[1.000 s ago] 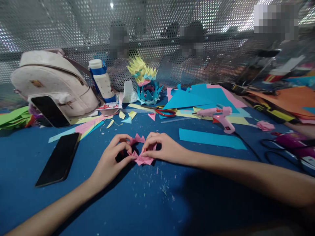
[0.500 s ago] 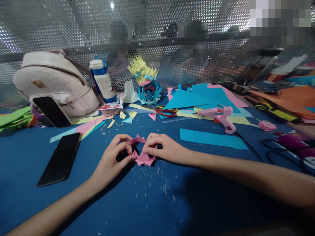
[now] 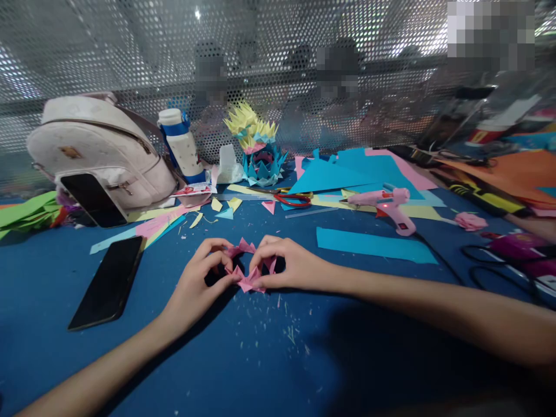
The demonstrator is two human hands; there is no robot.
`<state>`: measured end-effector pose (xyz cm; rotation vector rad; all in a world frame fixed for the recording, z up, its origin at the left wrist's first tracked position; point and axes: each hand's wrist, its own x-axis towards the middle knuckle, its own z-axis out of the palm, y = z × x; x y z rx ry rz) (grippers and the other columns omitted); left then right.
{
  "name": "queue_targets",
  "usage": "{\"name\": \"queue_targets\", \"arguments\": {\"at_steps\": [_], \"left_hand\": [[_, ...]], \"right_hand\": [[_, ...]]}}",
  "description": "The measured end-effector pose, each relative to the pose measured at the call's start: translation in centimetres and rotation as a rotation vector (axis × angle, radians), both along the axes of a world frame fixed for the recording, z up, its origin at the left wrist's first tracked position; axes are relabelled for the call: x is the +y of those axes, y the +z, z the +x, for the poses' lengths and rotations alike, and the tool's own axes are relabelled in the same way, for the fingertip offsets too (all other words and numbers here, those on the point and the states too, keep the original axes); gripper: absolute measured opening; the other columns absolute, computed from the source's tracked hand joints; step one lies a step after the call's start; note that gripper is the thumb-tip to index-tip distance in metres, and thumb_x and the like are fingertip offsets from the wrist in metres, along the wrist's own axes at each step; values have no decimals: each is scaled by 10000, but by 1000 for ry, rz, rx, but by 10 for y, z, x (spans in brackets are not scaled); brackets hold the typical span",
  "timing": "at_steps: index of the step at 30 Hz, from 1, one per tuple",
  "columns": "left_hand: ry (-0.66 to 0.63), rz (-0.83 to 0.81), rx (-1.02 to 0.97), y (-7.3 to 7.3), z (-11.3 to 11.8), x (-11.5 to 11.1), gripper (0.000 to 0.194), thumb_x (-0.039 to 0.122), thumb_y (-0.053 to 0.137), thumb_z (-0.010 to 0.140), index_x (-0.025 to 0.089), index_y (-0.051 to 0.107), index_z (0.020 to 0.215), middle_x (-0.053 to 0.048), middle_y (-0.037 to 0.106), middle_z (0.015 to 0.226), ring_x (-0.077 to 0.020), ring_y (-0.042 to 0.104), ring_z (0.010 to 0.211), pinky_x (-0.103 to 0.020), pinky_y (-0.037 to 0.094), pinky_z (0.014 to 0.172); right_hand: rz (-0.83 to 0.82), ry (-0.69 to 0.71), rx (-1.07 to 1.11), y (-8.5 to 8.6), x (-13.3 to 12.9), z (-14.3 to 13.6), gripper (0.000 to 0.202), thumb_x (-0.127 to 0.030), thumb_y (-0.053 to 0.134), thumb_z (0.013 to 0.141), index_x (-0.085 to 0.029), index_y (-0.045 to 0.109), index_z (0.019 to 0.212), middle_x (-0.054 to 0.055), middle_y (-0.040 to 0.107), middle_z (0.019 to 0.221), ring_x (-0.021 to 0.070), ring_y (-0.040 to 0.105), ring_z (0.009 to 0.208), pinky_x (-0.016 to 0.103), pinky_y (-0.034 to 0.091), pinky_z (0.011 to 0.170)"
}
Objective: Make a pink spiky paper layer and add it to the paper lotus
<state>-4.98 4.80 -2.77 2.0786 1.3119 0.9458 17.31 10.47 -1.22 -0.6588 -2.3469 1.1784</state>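
Note:
A ring of folded pink paper with pointed tips (image 3: 248, 280) rests on the blue table between my two hands. My left hand (image 3: 207, 270) pinches the ring's left side between thumb and fingers. On the near right part of the same ring, my right hand (image 3: 284, 263) closes its thumb and index finger, and that hand covers some of the right side. Beyond the hands lie a pink paper triangle (image 3: 269, 207) and red-handled scissors (image 3: 292, 199). A pink glue gun (image 3: 386, 207) with a lit red light lies to the right.
A phone (image 3: 108, 282) lies left of my left hand; another phone (image 3: 93, 200) leans on a pale backpack (image 3: 98, 147). A bottle (image 3: 181, 147) and a blue-and-yellow pointed paper piece (image 3: 260, 145) stand behind. A blue paper strip (image 3: 373, 245) and the glue gun's cord (image 3: 441, 260) are at right.
My right thumb and fingers have shifted to the near edge of the pink ring and now pinch it there. My left hand keeps its hold in nearly the same place.

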Motion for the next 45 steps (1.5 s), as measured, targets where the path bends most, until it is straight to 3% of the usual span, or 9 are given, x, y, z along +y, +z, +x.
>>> {"name": "queue_targets", "arguments": {"at_steps": [9, 13, 16, 20, 22, 25, 35, 41, 45], "left_hand": [[3, 147, 35, 0, -1, -4, 59, 194, 662, 862, 212, 606, 866, -47, 512, 1160, -214, 515, 1121, -381, 441, 946], [46, 179, -136, -1, -5, -5, 582, 279, 764, 778, 294, 481, 1287, -85, 439, 1311, -242, 502, 1140, -336, 503, 820], [30, 28, -313, -2, -9, -4, 689, 301, 759, 776, 301, 397, 1363, -88, 469, 1290, -194, 554, 980, -297, 502, 752], [-49, -315, -451, -4, -12, -3, 414, 288, 731, 782, 224, 588, 1166, -45, 627, 996, -131, 558, 722, -260, 490, 665], [-77, -432, -445, -4, -11, -4, 198, 298, 738, 764, 177, 672, 906, -17, 637, 787, -126, 548, 658, -246, 476, 624], [-107, -516, -401, -4, -11, -6, 181, 307, 754, 740, 153, 660, 725, -1, 613, 651, -117, 526, 591, -229, 450, 567], [-85, -327, -234, -4, -15, -12, 244, 314, 755, 757, 143, 633, 634, -8, 627, 617, -120, 527, 587, -223, 434, 564], [-78, -340, -240, -4, -15, -12, 204, 322, 753, 761, 147, 684, 681, -28, 676, 655, -138, 580, 605, -235, 469, 574], [-77, -348, -252, -4, -14, -12, 181, 313, 759, 756, 151, 701, 699, -35, 695, 665, -148, 604, 611, -242, 484, 577]], "right_hand": [[334, 14, -7, -2, 0, 1, 50, -247, 698, 838, -204, 705, 862, 8, 690, 774, 171, 547, 860, 318, 404, 800], [656, 119, 12, -5, 4, 7, 87, -212, 584, 914, -206, 669, 933, 8, 701, 872, 171, 531, 941, 339, 365, 884], [972, 148, 36, -6, 7, 12, 137, -204, 513, 959, -209, 649, 975, -3, 702, 906, 158, 534, 951, 337, 351, 913], [1241, 161, 97, -8, 9, 14, 162, -165, 509, 963, -209, 658, 919, -34, 710, 866, 133, 553, 914, 297, 382, 887], [1280, 165, 106, -10, 12, 13, 164, -159, 518, 958, -216, 669, 935, -36, 715, 876, 127, 561, 927, 286, 394, 898], [1292, 156, 89, -15, 16, 13, 161, -154, 535, 948, -225, 675, 912, -35, 718, 900, 127, 568, 968, 290, 402, 918], [1284, 202, 74, -18, 19, 17, 131, -201, 538, 950, -239, 663, 935, -38, 718, 970, 131, 584, 1046, 321, 404, 1014], [1244, 218, 128, -13, 22, 22, 168, -165, 523, 939, -248, 669, 935, -27, 742, 938, 149, 621, 1003, 327, 422, 989], [1188, 228, 27, -16, 19, 22, 203, -195, 498, 951, -280, 680, 919, -28, 746, 977, 158, 631, 974, 328, 437, 943]]}}
